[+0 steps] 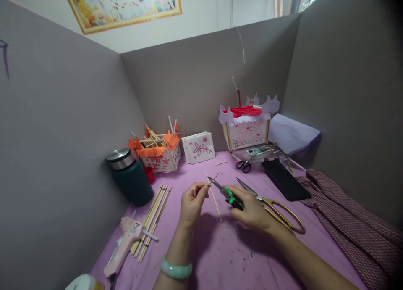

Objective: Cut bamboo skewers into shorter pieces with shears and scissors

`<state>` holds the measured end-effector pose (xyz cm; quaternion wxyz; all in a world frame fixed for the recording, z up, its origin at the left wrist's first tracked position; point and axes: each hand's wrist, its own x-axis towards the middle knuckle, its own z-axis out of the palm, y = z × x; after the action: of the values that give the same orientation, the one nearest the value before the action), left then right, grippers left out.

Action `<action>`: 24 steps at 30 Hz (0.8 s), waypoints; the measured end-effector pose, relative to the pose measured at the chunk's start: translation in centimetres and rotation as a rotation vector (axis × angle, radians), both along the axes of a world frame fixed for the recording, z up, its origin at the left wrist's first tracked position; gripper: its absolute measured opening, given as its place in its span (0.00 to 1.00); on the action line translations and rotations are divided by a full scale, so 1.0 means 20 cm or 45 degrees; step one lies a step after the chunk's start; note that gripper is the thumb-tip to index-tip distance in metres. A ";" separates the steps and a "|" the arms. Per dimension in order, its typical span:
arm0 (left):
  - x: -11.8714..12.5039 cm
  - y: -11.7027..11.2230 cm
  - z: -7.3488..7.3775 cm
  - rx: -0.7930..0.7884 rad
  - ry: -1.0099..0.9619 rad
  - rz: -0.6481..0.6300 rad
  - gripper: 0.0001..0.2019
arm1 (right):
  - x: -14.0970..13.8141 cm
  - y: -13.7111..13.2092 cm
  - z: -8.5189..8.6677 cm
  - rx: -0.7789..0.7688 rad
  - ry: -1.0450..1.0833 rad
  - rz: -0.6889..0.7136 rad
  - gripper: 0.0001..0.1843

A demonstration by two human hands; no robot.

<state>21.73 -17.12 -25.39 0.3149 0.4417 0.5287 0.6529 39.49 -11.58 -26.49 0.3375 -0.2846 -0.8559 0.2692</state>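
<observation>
My left hand (192, 201) is closed in a pinch on a thin wooden stick, one end of which pokes out between the fingers. Another pale thin stick (216, 204) slants past the fingertips; whether it lies on the table or is also held, I cannot tell. Wrapped around the green-and-black handles of pruning shears (231, 196) is my right hand (252, 210). The shears' blades point left, close to the left fingertips and the sticks. Large gold-handled scissors (277, 210) lie just right of the right hand, partly hidden by it.
At left are a pink glue gun (126, 243), a row of bundled sticks (154, 222) and a dark green bottle (132, 180). Decorated boxes (160, 162) (248, 132) stand behind, with flower-drawn panels (200, 148) between. A black phone (285, 180) and checked cloth (340, 218) lie right.
</observation>
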 end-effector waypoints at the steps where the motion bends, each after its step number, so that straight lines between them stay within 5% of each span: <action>1: 0.00 0.00 0.00 -0.006 -0.009 0.003 0.13 | 0.00 0.01 0.00 0.022 0.013 -0.015 0.30; 10: 0.00 0.01 0.01 0.087 -0.069 0.034 0.08 | -0.01 -0.01 -0.02 0.205 -0.074 -0.070 0.33; 24: -0.02 0.02 -0.02 0.130 -0.071 0.031 0.07 | -0.01 -0.03 0.00 0.163 -0.092 -0.051 0.28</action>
<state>21.25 -16.65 -25.80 0.2985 0.4325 0.4911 0.6948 39.21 -12.17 -26.53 0.3293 -0.2892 -0.8771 0.1965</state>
